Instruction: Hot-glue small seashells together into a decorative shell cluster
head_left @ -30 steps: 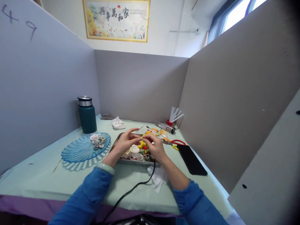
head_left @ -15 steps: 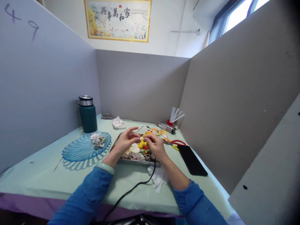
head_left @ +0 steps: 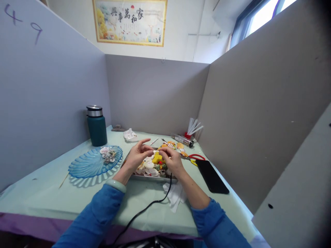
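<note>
- Above the metal tray (head_left: 152, 178), both hands meet in the middle of my view: the left hand (head_left: 138, 156) and the right hand (head_left: 172, 162) each pinch, thumb against fingertips, a small white piece (head_left: 155, 151) that bridges the gap between them.
- I judge a slip the likeliest trouble: so little shows to grip that uneven pressure from either thumb could flick it out.
- If it drops, it would probably land among the white shells (head_left: 148, 164) and yellow pieces (head_left: 157, 158) below, where I'd struggle to pick out its pale colour.
- Pulling or twisting from both sides could also snap it, should it be brittle.
- Just below the right hand runs the black cord (head_left: 147, 206), its upper end hidden from me; a careless sweep of that wrist could catch it and jostle the tray.
- To my eye it's a short, bright sliver; fingers cover its ends, so I cannot tell its full shape or material.
</note>
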### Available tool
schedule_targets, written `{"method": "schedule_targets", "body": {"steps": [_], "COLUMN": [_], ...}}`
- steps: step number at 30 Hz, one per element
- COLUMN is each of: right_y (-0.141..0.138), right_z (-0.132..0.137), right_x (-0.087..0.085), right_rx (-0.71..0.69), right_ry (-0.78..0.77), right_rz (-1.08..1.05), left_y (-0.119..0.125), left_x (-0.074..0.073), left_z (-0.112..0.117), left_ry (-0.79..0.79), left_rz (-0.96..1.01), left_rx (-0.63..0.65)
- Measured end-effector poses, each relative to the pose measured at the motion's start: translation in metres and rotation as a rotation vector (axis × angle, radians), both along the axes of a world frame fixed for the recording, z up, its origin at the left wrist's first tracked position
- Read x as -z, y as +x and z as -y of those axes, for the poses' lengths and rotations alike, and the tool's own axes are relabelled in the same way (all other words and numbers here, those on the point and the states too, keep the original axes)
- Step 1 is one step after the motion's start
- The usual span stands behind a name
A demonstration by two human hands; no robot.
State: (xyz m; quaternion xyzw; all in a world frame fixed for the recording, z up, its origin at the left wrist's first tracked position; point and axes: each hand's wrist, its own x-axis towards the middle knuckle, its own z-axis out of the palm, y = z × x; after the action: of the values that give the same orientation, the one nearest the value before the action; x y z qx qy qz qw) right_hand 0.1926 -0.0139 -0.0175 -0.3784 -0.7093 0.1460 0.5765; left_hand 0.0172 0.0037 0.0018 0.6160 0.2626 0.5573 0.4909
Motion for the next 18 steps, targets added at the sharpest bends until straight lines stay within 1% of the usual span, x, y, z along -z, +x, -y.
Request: {"method": "schedule_targets", "body": {"steps": [3,4,6,9,12,15,16,18], "right_y": [0.015,0.021,0.029,0.031,0.025,0.024,0.025,0.028], "right_z": [-0.006,-0.008,-0.009,-0.005,-0.002,-0.004,-0.006,-0.01], "right_x": [-0.004,-0.005,-0.007,-0.006,-0.001,0.003,0.004,0.002], "right_rx": [0.133,0.191,0.282,0.29,0.287,0.267,0.254,0.229], "right_ry": [-0.034,-0.062,-0.109,-0.157,-0.219,-0.24,-0.24,-0.238], "right_rz": [0.039,0.103,0.314,0.556,0.668,0.644,0.592,0.397], "left_y": [-0.004,-0.006,-0.009,-0.013,-0.015,-0.017,-0.017,-0.017], "left_x": [0.002,0.004,0.008,0.015,0.02,0.022,0.021,0.02], "left_z": [-0.007,-0.01,-0.017,-0.025,-0.03,-0.033,-0.034,-0.033], "left_ry": [-0.01,-0.014,-0.015,0.016,0.052,0.072,0.075,0.078], "left_rz": [0.019,0.019,0.001,-0.06,-0.118,-0.139,-0.135,-0.121], "left_rx": [-0.106,-0.143,-0.205,-0.27,-0.315,-0.346,-0.359,-0.382]}}
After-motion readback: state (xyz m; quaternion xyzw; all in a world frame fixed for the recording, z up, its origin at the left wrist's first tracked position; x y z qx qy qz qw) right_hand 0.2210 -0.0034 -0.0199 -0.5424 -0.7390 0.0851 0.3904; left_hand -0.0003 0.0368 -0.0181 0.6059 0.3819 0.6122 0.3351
